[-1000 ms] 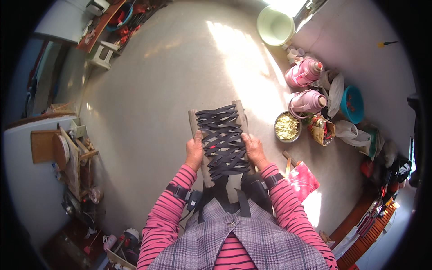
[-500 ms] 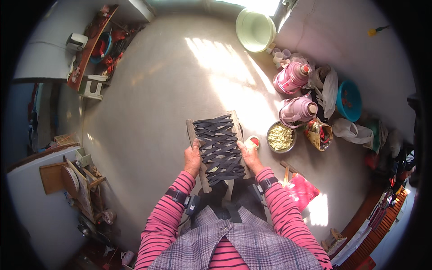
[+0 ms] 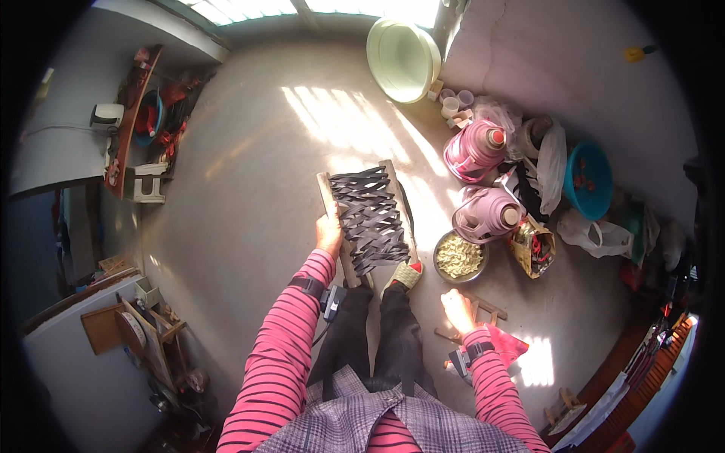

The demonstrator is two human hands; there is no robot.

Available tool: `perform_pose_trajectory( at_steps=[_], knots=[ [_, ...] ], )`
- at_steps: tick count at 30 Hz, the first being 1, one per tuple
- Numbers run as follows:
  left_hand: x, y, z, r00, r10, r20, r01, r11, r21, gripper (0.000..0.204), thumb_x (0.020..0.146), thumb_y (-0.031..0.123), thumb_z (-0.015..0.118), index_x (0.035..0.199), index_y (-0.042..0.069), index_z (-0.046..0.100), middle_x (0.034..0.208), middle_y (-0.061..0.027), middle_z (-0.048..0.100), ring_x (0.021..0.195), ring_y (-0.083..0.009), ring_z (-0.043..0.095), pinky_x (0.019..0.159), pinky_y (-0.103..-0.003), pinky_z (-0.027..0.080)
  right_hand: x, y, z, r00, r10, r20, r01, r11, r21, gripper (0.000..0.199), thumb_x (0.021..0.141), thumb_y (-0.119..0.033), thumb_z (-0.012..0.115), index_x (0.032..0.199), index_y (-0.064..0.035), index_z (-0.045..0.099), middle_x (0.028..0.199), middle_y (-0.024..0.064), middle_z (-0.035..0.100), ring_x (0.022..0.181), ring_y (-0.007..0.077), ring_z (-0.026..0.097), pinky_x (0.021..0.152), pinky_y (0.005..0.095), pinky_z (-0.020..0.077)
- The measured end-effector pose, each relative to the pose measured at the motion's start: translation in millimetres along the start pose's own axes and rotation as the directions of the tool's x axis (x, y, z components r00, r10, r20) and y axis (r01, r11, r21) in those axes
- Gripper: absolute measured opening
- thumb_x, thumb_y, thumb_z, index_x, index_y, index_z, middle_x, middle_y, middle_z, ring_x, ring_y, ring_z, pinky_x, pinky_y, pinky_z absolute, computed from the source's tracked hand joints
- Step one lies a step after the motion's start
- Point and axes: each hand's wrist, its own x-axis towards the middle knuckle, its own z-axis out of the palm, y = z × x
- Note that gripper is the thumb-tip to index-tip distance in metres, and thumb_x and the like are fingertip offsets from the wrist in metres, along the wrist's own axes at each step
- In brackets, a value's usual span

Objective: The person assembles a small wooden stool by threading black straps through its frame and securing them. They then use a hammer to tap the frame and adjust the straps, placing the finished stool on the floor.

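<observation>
Frame (image 3: 368, 219), black-laced, lies just right of the left hand (image 3: 328, 232), fingers clamped on its edge; the right hand (image 3: 458, 311) has let go, leaving one-handed hold, its finger closure unclear near a red cloth (image 3: 510, 344).

Watching remotely, I take this for a home: pink thermos flasks (image 3: 487, 215), a pale green tub (image 3: 402, 62) and a turquoise basin (image 3: 600, 172) line the wall (image 3: 544, 68).
</observation>
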Motion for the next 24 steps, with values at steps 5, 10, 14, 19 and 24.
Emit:
perform_pose_trajectory(
  at_steps=[5,10,14,19,24],
  knots=[
    [84,19,75,0.992,0.065,0.107,-0.064,0.998,-0.008,0.076,0.095,0.068,0.049,0.092,-0.005,0.068,0.081,-0.0137,0.065,0.076,-0.0243,0.057,0.075,-0.041,0.048,-13,28,6,0.984,0.143,0.102,-0.151,0.985,0.081,0.041,0.094,-0.038,0.054,0.093,0.002,0.063,0.087,0.0254,0.069,0.087,0.0439,0.067,0.08,0.0519,0.0509],
    [158,36,144,0.957,0.114,0.267,-0.048,0.969,-0.243,0.076,0.093,0.069,0.051,0.111,-0.002,0.071,0.084,-0.0082,0.065,0.078,-0.0198,0.056,0.076,-0.036,0.047,-3,23,16,0.924,0.381,0.038,-0.373,0.874,0.311,0.037,0.095,-0.035,0.054,0.09,0.0008,0.064,0.078,0.0177,0.07,0.072,0.0302,0.071,0.074,0.0428,0.0551],
    [212,47,168,0.932,0.09,0.35,-0.029,0.984,-0.178,0.071,0.097,0.065,0.047,0.112,0.001,0.073,0.087,-0.0101,0.066,0.08,-0.0198,0.058,0.076,-0.035,0.048,13,6,34,0.859,0.504,0.093,-0.467,0.694,0.549,0.032,0.096,-0.03,0.057,0.093,0.0011,0.063,0.079,0.0139,0.071,0.072,0.022,0.072,0.067,0.0351,0.0571],
    [280,32,166,0.971,0.053,0.234,-0.076,0.993,0.089,0.069,0.102,0.056,0.041,0.107,-0.008,0.069,0.093,-0.0214,0.069,0.087,-0.0308,0.064,0.081,-0.043,0.049,36,-22,51,0.812,0.565,0.147,-0.54,0.632,0.556,0.026,0.098,-0.025,0.057,0.096,0.0003,0.063,0.079,0.0136,0.071,0.067,0.0211,0.071,0.066,0.0344,0.0573],
    [305,25,112,0.892,0.351,0.286,-0.436,0.835,0.336,0.052,0.102,0.039,0.046,0.117,-0.008,0.061,0.109,-0.0319,0.066,0.103,-0.0425,0.064,0.091,-0.048,0.047,53,-42,59,0.814,0.554,0.176,-0.56,0.666,0.493,0.028,0.099,-0.027,0.054,0.096,-0.001,0.063,0.078,0.013,0.071,0.067,0.0214,0.071,0.067,0.0362,0.0571]
  ],
)
